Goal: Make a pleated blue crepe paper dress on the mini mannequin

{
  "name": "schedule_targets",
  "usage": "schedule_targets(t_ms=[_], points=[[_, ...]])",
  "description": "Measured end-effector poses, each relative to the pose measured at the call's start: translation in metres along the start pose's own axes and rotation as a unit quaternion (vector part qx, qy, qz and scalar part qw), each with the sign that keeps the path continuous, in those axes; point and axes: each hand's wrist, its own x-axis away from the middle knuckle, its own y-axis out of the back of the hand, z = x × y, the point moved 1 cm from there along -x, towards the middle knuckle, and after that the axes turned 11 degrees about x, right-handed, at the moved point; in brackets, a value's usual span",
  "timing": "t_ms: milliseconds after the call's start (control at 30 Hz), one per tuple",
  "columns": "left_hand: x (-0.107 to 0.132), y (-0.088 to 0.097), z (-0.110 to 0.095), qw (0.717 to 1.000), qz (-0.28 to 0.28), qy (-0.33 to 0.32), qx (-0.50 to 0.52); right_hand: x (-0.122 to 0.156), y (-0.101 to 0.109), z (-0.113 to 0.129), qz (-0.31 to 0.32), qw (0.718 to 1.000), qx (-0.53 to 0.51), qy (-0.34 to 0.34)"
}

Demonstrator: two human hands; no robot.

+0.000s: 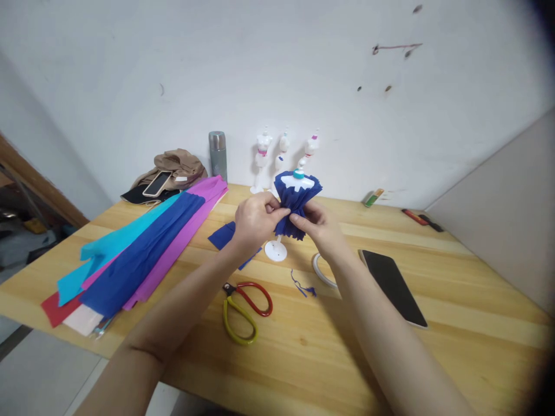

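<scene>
A small white mannequin stand (276, 250) sits on the wooden table (455, 346), and pleated dark blue crepe paper (299, 199) is wrapped around its torso like a skirt. My left hand (254, 219) pinches the left side of the blue paper at the waist. My right hand (318, 226) pinches the lower right part of the same paper. Both hands have their fingers closed on it.
Long crepe paper sheets (143, 248) in cyan, blue, purple, red and white lie at left. Scissors (243, 309), a blue scrap (222, 236), a tape roll (323, 271), a black phone (392, 286), three more mannequins (284, 156), a flask (217, 155) and a brown bag (177, 167) are around.
</scene>
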Motion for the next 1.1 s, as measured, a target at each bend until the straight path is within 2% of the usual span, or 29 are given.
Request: schedule_targets(t_ms=[133,267,467,700,900,1100], points=[[-0.007,0.004,0.006,0.999,0.023,-0.012,0.040,0.001,0.001,0.001,0.000,1.000,0.006,-0.004],[-0.011,0.006,0.010,0.998,0.048,-0.017,0.038,0.001,0.001,0.000,0.004,1.000,0.003,-0.007],[-0.015,0.001,0.015,0.991,0.086,-0.060,0.082,0.000,0.001,-0.003,-0.001,1.000,0.014,-0.009],[-0.018,0.001,0.021,0.980,0.112,-0.002,0.167,0.001,-0.002,-0.001,-0.008,1.000,0.005,-0.022],[-0.020,0.013,0.016,0.973,0.169,-0.017,0.159,-0.001,-0.002,-0.001,-0.008,1.000,0.005,-0.017],[-0.020,0.008,0.018,0.975,0.139,0.001,0.173,0.000,-0.003,-0.001,-0.001,1.000,0.009,-0.024]])
